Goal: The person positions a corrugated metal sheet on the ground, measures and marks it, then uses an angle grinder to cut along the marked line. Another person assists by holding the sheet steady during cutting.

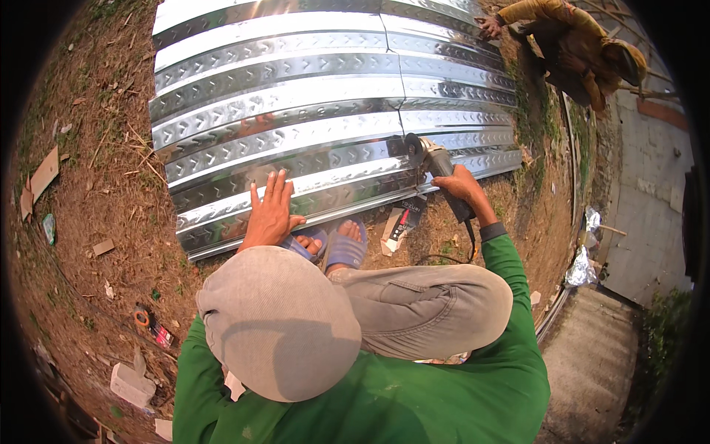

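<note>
A large shiny ribbed metal sheet (281,111) lies on the ground before me. My left hand (271,213) rests flat on its near edge, fingers spread. In my right hand (463,185) is an angle grinder (441,164), gripped round its body, with its disc (414,150) at the sheet's near ribs. A dark, slightly crooked cut line (400,81) crosses the ribs from the far side down to about the disc. Whether the disc is spinning cannot be told. The grinder's cord (472,240) trails down beside my knee.
Another person (592,55) bends at the far right, one hand (489,28) at the sheet's edge. My sandals (346,248) sit close to the near edge, beside a torn printed package (403,222). Leftward on the dirt lie cardboard (44,174), an orange tape roll (141,317) and a white block (132,385).
</note>
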The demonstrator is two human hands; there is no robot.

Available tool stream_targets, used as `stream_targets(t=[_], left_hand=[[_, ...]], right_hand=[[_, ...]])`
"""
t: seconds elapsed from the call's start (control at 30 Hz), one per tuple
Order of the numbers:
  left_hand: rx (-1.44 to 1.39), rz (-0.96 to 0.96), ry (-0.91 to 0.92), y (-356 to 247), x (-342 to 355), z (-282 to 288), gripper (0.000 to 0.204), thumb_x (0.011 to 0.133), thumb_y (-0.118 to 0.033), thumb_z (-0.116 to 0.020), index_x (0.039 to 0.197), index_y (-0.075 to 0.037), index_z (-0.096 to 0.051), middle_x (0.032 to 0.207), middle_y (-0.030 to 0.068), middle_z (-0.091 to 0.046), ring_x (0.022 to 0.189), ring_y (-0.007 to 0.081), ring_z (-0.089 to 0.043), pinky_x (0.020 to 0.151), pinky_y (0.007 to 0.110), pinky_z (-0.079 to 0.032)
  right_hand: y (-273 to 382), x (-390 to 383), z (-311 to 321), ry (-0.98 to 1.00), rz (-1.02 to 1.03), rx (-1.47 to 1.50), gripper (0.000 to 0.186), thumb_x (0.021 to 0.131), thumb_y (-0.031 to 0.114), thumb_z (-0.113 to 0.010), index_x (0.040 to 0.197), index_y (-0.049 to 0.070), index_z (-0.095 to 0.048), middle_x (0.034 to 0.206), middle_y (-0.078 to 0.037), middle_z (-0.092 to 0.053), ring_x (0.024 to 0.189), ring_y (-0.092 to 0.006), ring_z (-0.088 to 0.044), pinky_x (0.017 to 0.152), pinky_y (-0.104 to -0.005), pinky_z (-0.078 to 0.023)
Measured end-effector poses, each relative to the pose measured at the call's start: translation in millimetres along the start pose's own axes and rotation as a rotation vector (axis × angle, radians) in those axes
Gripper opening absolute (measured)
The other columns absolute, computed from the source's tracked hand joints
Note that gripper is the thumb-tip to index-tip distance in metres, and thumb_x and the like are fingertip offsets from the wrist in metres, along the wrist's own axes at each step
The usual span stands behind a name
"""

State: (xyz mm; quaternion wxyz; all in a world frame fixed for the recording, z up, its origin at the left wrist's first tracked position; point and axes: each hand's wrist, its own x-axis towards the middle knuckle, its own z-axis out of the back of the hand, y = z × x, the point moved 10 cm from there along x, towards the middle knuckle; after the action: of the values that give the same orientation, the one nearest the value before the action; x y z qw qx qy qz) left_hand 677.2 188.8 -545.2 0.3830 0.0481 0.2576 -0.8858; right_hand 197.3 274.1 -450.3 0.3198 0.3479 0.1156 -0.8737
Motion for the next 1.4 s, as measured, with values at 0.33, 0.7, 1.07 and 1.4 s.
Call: stream_targets(t=[0.33, 0.7, 1.07, 1.4], left_hand=[[-0.002, 0.0, -0.013, 0, 0, 2, 0.104, 0.091, -0.068, -0.073, 0.165, -0.003, -0.042, 0.178, 0.0185, -0.028, 0.168, 0.0376, -0.022, 0.129, 0.072, -0.022], [-0.025, 0.003, -0.006, 0, 0, 2, 0.103, 0.091, -0.067, -0.073, 0.165, -0.002, -0.042, 0.179, 0.0188, -0.027, 0.168, 0.0369, -0.021, 0.129, 0.071, -0.023], [-0.021, -0.002, -0.031, 1, 0, 2, 0.101, 0.092, -0.067, -0.073, 0.164, -0.002, -0.044, 0.179, 0.0189, -0.026, 0.168, 0.0368, -0.021, 0.129, 0.071, -0.023], [-0.021, 0.0, -0.002, 1, 1, 0, 0.1, 0.092, -0.067, -0.073, 0.163, -0.001, -0.045, 0.179, 0.0197, -0.027, 0.167, 0.0375, -0.023, 0.13, 0.07, -0.023]], right_hand=[[-8, 11, -6, 0.019, 0.005, 0.022, 0.067, 0.076, 0.042, -0.089, 0.112, -0.012, -0.073, 0.1, -0.024, -0.078, 0.086, -0.0319, -0.077, 0.075, -0.0443, -0.059], [-4, 12, -7, 0.039, 0.034, 0.092, 0.055, 0.076, 0.04, -0.089, 0.102, -0.008, -0.077, 0.09, -0.019, -0.077, 0.077, -0.0282, -0.075, 0.07, -0.0433, -0.058], [2, 16, -4, 0.026, 0.082, 0.073, 0.054, 0.076, 0.038, -0.09, 0.103, -0.008, -0.077, 0.088, -0.017, -0.077, 0.075, -0.0275, -0.074, 0.068, -0.0428, -0.057], [9, 6, 0, 0.007, 0.062, 0.064, 0.049, 0.078, 0.035, -0.088, 0.105, -0.005, -0.078, 0.089, -0.015, -0.077, 0.076, -0.0259, -0.074, 0.07, -0.0419, -0.057]])
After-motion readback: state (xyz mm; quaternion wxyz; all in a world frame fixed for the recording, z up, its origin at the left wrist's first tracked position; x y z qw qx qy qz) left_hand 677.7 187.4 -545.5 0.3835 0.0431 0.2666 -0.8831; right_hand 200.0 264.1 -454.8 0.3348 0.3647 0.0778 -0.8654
